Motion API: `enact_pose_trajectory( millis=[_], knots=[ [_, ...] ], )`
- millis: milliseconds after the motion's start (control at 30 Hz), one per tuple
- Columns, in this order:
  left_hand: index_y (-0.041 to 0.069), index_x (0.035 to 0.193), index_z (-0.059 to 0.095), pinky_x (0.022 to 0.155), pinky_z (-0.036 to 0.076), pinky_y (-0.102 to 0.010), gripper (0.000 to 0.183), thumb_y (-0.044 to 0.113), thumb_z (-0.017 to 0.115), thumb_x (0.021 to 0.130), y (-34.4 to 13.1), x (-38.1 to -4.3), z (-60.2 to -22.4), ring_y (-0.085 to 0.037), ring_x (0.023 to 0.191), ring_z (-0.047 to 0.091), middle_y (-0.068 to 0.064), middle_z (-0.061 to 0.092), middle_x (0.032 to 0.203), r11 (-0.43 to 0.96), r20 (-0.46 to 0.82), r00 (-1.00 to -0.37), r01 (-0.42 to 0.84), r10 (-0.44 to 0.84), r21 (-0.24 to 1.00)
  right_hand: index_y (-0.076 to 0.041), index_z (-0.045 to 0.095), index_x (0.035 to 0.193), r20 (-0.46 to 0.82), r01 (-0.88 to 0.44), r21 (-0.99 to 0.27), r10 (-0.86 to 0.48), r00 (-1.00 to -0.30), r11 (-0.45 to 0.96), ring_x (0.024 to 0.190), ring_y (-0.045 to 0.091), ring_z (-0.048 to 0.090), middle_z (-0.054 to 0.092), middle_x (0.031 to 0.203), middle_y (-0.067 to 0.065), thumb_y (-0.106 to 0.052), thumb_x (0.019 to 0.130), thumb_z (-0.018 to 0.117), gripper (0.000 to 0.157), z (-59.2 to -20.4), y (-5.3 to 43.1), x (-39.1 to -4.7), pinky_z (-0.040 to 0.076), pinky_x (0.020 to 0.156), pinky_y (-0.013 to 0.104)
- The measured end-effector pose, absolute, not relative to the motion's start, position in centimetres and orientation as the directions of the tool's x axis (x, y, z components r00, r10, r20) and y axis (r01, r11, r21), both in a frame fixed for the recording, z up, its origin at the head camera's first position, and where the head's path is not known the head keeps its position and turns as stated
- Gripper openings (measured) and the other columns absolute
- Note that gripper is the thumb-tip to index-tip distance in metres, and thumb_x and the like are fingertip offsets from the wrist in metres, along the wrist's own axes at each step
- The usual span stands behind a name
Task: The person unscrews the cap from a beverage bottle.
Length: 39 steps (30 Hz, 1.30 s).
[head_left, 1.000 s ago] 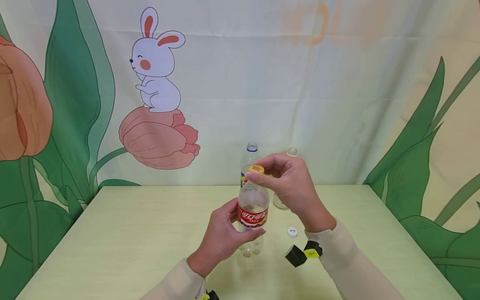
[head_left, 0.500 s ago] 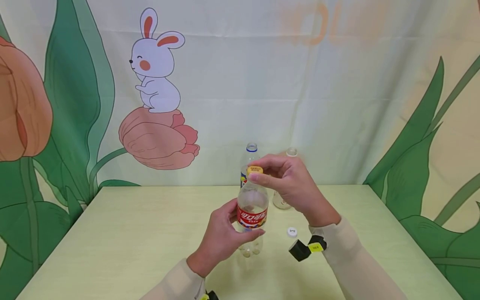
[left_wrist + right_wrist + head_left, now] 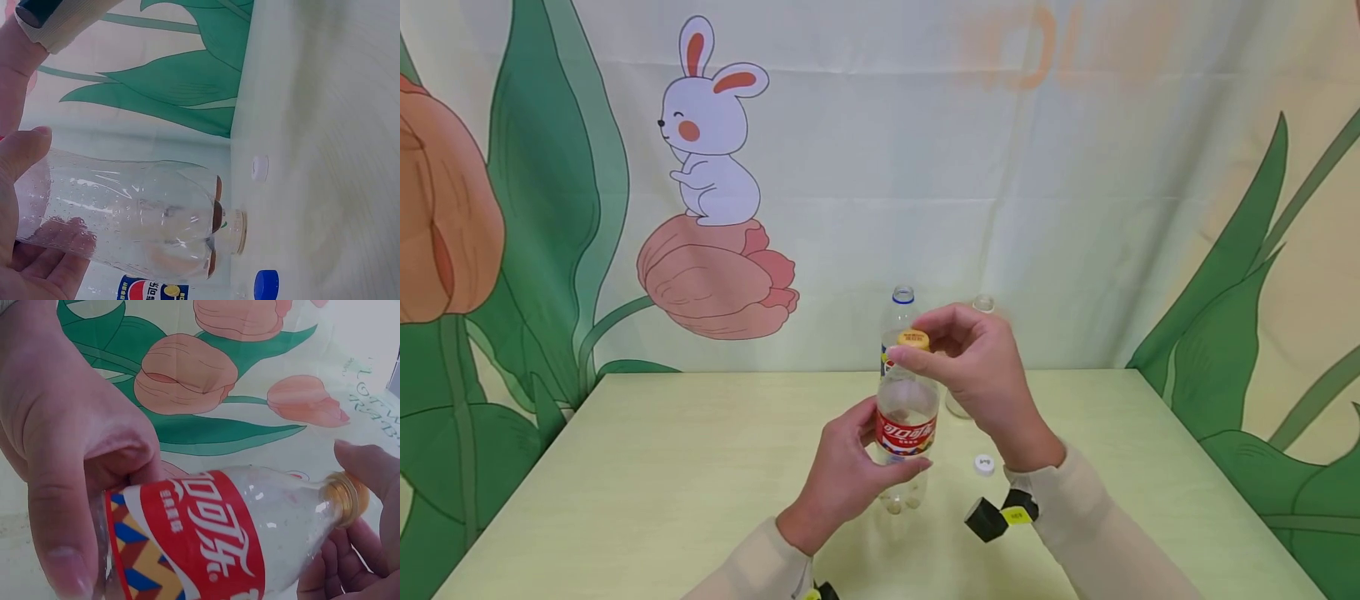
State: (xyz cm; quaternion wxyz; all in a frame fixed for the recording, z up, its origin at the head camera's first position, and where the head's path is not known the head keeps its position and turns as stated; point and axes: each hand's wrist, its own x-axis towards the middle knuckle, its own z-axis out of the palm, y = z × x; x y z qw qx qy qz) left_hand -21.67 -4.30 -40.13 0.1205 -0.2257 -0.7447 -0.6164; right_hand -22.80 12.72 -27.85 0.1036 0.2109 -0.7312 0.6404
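My left hand grips a clear plastic cola bottle with a red label around its lower half, holding it upright. In the left wrist view the base of that bottle hangs short of the pale tabletop. On its neck sits a yellow cap, with dark print on top. The thumb and fingers of my right hand pinch this cap from the side. The right wrist view shows the cap over the bottle's threaded neck, thumb above and other fingers below.
Behind stand an uncapped bottle with a blue neck ring and another clear bottle, partly hidden by the right hand. A white cap lies on the table; a blue cap lies farther back. A printed curtain hangs behind.
My right wrist swung outward to the right, then back inward and slightly lower, fingers staying at the yellow cap. The print on the cap shifted. The left hand and bottle barely moved.
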Motion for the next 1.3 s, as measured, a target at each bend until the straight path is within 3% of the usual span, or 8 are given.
enact_pose_trajectory(
  millis=[367,500,767,1300],
  knots=[
    [0.018,0.129,0.064,0.098,0.057,-0.026,0.066,0.016,0.095,0.071,-4.3,-21.5,-39.9,-0.012,0.108,0.072,0.005,0.073,0.120,0.143,0.441,-0.878,0.468,0.187,0.872,-0.007,0.074,0.097,0.399,-0.414,-0.899,-0.124,-0.909,0.142,0.075,0.023,0.067,0.074,0.089,0.005,-0.020,0.076,0.092,0.031,-27.5,12.5,-22.3,0.055,0.066,0.027],
    [0.020,0.129,0.064,0.099,0.058,-0.032,0.065,0.013,0.095,0.072,-4.3,-21.5,-39.8,-0.011,0.108,0.071,0.007,0.072,0.120,0.154,0.437,-0.881,0.464,0.181,0.872,-0.007,0.076,0.098,0.392,-0.410,-0.902,-0.137,-0.910,0.138,0.075,0.022,0.068,0.076,0.088,0.004,-0.020,0.076,0.092,0.030,-27.4,12.6,-22.4,0.056,0.067,0.027],
    [0.018,0.129,0.064,0.097,0.058,-0.026,0.065,0.017,0.095,0.071,-4.5,-21.7,-39.9,-0.013,0.108,0.072,0.003,0.073,0.119,0.146,0.443,-0.876,0.471,0.190,0.870,-0.008,0.078,0.103,0.392,-0.425,-0.895,-0.212,-0.895,0.137,0.078,0.022,0.070,0.077,0.092,0.003,-0.018,0.079,0.090,0.028,-27.3,13.0,-22.8,0.057,0.070,0.028],
    [0.018,0.129,0.064,0.097,0.057,-0.025,0.066,0.018,0.096,0.071,-4.6,-21.9,-40.1,-0.013,0.108,0.072,0.004,0.073,0.119,0.163,0.425,-0.886,0.454,0.183,0.876,-0.004,0.076,0.114,0.363,-0.434,-0.894,-0.388,-0.847,0.111,0.082,0.015,0.070,0.077,0.094,-0.003,-0.014,0.085,0.085,0.032,-27.1,13.9,-24.3,0.060,0.078,0.029]
  ],
)
